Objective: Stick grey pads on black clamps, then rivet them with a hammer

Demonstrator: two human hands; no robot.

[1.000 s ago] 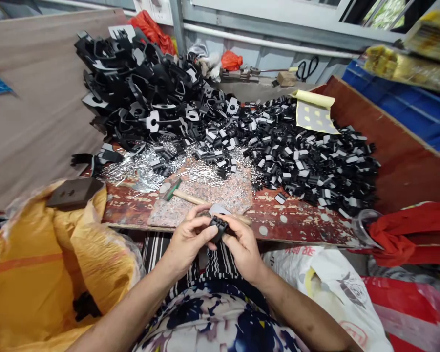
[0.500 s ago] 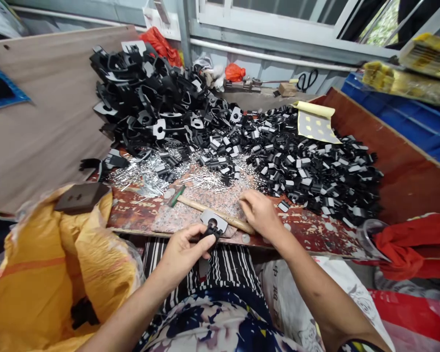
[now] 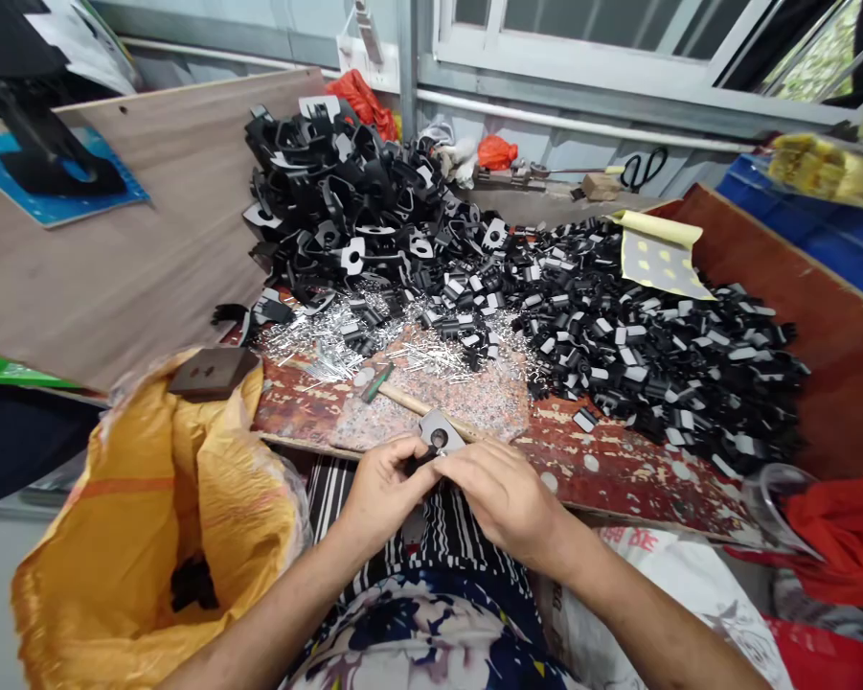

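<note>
Head view, seated worker, both hands at the near edge of the bench.

Left hand (image 3: 384,484): fingers curled in, thumb and forefinger pinched on a small black clip (image 3: 437,441). The clip carries a pale grey tab with a round hole, and the tab stands up above the fingertips.

Right hand (image 3: 507,494): back of the hand up, fingers bent and drawn together, tips closed on the right side of the same clip. Whether it also pinches something smaller cannot be told; the tips are hidden.

Clip position: held between both hands, just over the near edge of the worn red table (image 3: 618,470), above a striped lap.

Around the hands:
- Speckled stone slab (image 3: 466,398) lies on the table just beyond the clip.
- Hammer (image 3: 402,396) lies across the slab, wooden handle towards the hands, head to the left.
- Loose silver pins (image 3: 323,337) are scattered behind the slab, mixed with a few black parts.
- Heap of small black parts (image 3: 653,355) with white faces fills the right half of the table.
- Pile of larger black brackets (image 3: 337,192) is stacked at the back left, against a plywood board (image 3: 129,259).
- Yellow sticker sheet (image 3: 657,261) rests on the far end of the small-part heap.
- Yellow sack (image 3: 136,537) stands open to the left of the lap, with a dark brown block (image 3: 212,372) on its rim.
- Red cloth (image 3: 840,527) hangs at the right edge, well apart from the hands.
</note>
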